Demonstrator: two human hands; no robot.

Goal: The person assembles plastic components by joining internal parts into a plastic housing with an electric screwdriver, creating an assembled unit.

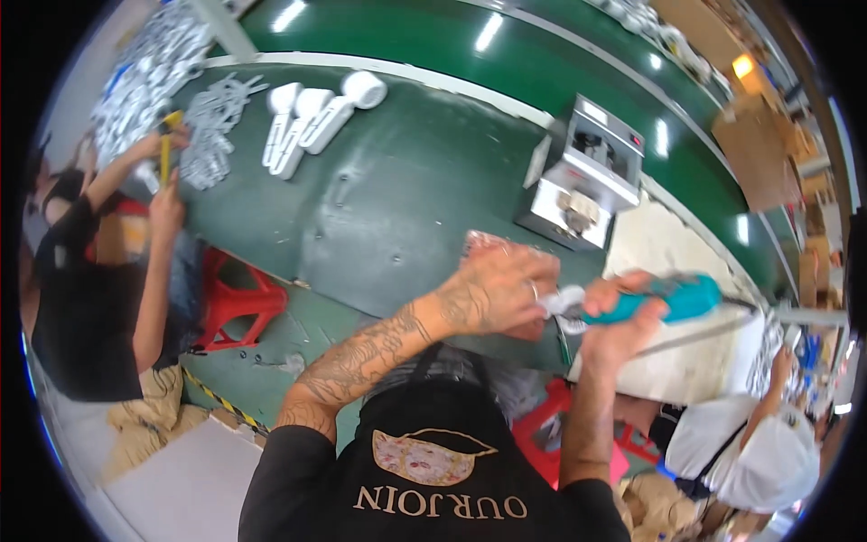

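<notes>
My right hand [623,316] is wrapped round a teal handheld power tool [691,297] with a dark cord, held level. A small white plastic part [565,300], blurred, sits at the tool's left end, between my two hands. My left hand [506,287] wears a ring and is closed, with its fingertips at the white part. Under the left hand lies a pinkish-red block [492,242], mostly covered by the palm and fingers. Exactly where the tool meets the white part cannot be made out.
Several white round-headed handles [312,122] lie on the green table [397,172]. Beyond my right hand stands a grey metal machine [587,167]. Grey parts [212,131] are heaped at left, near a person holding a yellow tool [166,154]. A red stool [237,303] stands below.
</notes>
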